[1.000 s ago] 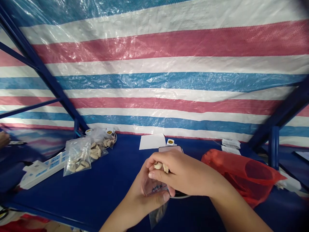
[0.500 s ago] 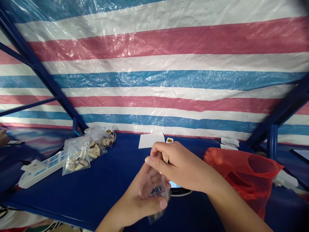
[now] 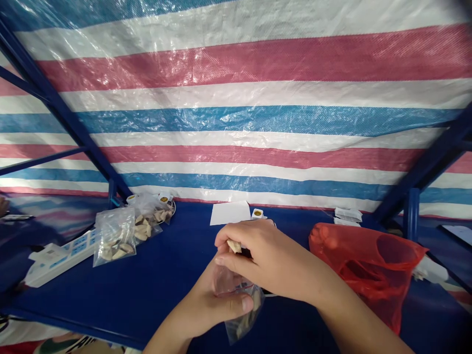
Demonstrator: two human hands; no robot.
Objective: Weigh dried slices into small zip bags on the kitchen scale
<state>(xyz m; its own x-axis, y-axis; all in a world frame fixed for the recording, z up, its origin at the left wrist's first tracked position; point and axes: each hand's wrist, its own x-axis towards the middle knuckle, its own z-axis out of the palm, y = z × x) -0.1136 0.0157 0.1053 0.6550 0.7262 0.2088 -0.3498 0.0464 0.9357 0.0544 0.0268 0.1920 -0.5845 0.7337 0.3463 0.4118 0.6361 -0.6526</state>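
Note:
My left hand (image 3: 210, 302) grips a clear zip bag (image 3: 241, 322) near its mouth, with the thumb across the front. A few pale pieces show through the bag's lower part. Over the bag's mouth, my right hand (image 3: 265, 258) is closed with a small cream-coloured piece (image 3: 234, 246) between thumb and fingers. It looks like a dried, sliced chunk, but its exact kind is not clear. Behind my hands a dark device with a white rim is mostly hidden.
On the left lie clear bags of pale chunks (image 3: 115, 238) beside a white power strip (image 3: 62, 260). A white sheet (image 3: 230, 213) rests at the back. To the right is a red plastic bag (image 3: 363, 260); small white packets (image 3: 347, 215) lie behind it. Blue metal posts (image 3: 412, 219) flank the table.
My right hand has shifted left over the bag's mouth, and the cream-coloured piece shows more. The lit display seen beside my hands before is now covered.

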